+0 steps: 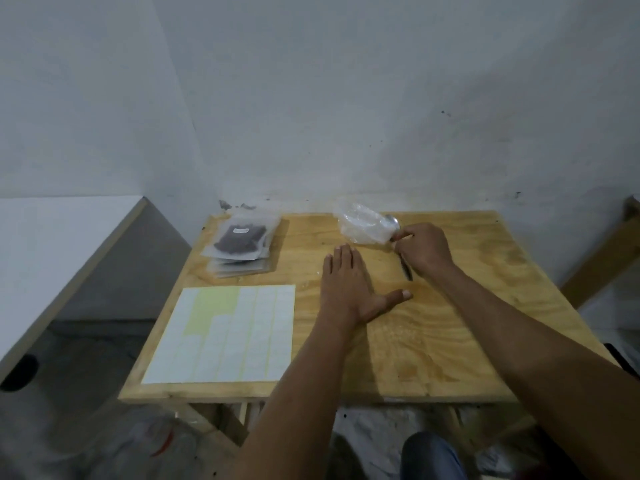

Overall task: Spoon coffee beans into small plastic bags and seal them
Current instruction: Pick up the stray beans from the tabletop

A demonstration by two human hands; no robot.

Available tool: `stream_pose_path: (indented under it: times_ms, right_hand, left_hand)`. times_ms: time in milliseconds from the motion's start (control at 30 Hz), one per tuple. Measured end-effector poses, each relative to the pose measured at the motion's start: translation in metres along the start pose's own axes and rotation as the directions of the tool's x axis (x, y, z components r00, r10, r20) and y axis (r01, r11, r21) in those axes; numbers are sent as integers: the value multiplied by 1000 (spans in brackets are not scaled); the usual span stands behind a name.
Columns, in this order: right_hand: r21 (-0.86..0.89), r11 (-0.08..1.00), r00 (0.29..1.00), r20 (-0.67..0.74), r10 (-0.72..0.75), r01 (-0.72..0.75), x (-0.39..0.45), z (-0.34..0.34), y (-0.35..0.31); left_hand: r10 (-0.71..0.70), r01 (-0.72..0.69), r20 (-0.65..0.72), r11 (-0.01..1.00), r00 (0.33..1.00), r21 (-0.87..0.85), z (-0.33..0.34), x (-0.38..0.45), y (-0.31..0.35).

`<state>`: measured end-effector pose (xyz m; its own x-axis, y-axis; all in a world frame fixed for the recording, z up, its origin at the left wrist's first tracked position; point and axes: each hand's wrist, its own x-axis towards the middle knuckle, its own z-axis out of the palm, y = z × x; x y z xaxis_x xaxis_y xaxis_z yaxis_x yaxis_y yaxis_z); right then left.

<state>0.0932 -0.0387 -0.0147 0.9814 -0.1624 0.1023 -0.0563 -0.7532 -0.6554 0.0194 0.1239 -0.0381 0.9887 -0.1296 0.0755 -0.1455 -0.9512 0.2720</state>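
We take the wooden table (450,306) as our landmark. Near its middle our left hand (346,285) lies flat on the wood, fingers straight and close together, thumb spread out to the side, holding nothing. Toward the table's far edge our right hand (424,249) curls its fingers around a spoon (394,221) — the bowl shows beyond the knuckles, the dark handle behind them — right against a crumpled clear plastic bag (360,225). At the table's far left corner sits a stack of small bags (240,251), the top one filled with dark coffee beans (237,240). A label sheet (225,336) lies on the table's near left part.
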Motion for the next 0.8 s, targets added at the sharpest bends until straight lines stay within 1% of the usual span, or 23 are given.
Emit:
stream_pose_path:
  times_ms: [167, 300, 433, 533, 667, 733, 800]
  right_hand:
    - [-75, 994, 995, -44, -84, 81, 6, 10, 0]
    - [-134, 990, 992, -106, -63, 48, 6, 13, 0]
    - [-188, 980, 990, -109, -90, 68, 4, 15, -5]
    - [-241, 965, 984, -114, -139, 109, 5, 15, -8]
    - [-344, 929, 983, -70, -167, 133, 9, 21, -9]
    - [-353, 926, 982, -82, -170, 131, 11, 23, -10]
    - [-318, 940, 978, -119, -171, 125, 11, 23, -11]
  left_hand:
    - [2, -2, -26, 1000, 1000, 1, 3, 1, -1]
    - [-6, 6, -20, 1000, 1000, -8, 2, 2, -1]
    - [-10, 10, -5, 1000, 1000, -16, 2, 2, 0]
    - [-5, 5, -12, 1000, 1000, -11, 4, 2, 0]
    - [-7, 7, -18, 1000, 1000, -21, 3, 2, -1]
    - [-7, 6, -28, 999, 1000, -31, 3, 1, 0]
    - [-7, 6, -38, 999, 999, -42, 3, 1, 0]
